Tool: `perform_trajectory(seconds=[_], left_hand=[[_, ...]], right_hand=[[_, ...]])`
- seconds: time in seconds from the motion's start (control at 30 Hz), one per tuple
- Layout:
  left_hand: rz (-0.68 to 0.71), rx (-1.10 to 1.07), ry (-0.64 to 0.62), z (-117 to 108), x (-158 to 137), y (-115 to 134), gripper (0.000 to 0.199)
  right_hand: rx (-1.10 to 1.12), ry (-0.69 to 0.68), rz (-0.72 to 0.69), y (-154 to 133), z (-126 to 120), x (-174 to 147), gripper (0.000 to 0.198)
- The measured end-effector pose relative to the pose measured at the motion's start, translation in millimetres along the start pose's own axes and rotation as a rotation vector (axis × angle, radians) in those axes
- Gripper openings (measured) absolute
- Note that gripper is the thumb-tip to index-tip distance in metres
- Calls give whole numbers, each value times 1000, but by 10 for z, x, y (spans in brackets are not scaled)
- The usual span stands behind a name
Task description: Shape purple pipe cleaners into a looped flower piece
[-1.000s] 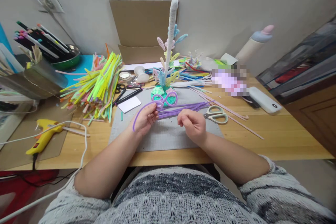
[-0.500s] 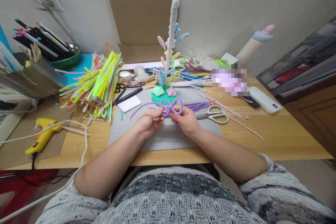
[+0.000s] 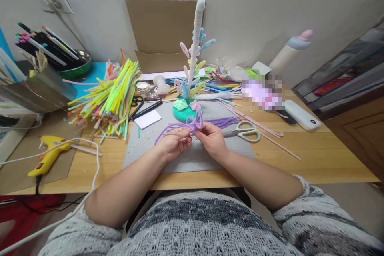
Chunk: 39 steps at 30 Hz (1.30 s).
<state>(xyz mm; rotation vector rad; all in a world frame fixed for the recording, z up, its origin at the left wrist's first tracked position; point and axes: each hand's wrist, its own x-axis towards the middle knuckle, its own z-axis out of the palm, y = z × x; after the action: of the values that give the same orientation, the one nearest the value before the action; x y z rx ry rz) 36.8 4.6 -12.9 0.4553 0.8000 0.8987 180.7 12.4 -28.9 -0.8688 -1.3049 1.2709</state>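
A looped purple pipe cleaner (image 3: 198,119) is held above the near part of the gray cutting mat (image 3: 192,164), in front of the green round base (image 3: 182,116). Its loops stand up between the two hands, and a long tail curves out leftward past the fingers. The left hand (image 3: 176,143) pinches it between thumb and fingertips, the other fingers curled; the right hand (image 3: 212,140) grips it the same way from the other side, so the fingertips nearly meet. Exactly how the strands cross there is hard to make out.

Behind the hands lie loose purple pipe cleaners (image 3: 225,121), with scissors (image 3: 247,131) just to their right, blades pointing toward the right hand. From the base rises a white wrapped stem (image 3: 196,32) with pastel loops along it. Left of the base are a white card (image 3: 148,119) and, farther out, a heap of multicolored pipe cleaners (image 3: 117,92). A yellow glue gun (image 3: 49,156) lies on cardboard at the far left; a white oblong device (image 3: 301,115) rests at the right.
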Motion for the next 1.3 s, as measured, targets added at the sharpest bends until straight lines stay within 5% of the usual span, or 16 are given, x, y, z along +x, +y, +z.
perform_trajectory(seconds=[0.23, 0.4, 0.77, 1.0, 1.2, 1.3], left_hand=[[123, 116, 23, 42, -14, -16, 23], [110, 136, -67, 31, -7, -20, 25], [139, 88, -3, 29, 39, -49, 25], [203, 191, 54, -9, 58, -59, 27], [134, 167, 54, 8, 31, -35, 28], [213, 222, 47, 4, 29, -38, 28]], right_hand=[[-198, -8, -80, 40, -54, 0, 18], [-111, -5, -56, -6, 1, 3, 12], [178, -30, 183, 0, 46, 74, 8], [410, -81, 558, -16, 17, 97, 13], [227, -54, 243, -50, -31, 129, 24], [185, -9, 216, -71, -36, 130, 18]])
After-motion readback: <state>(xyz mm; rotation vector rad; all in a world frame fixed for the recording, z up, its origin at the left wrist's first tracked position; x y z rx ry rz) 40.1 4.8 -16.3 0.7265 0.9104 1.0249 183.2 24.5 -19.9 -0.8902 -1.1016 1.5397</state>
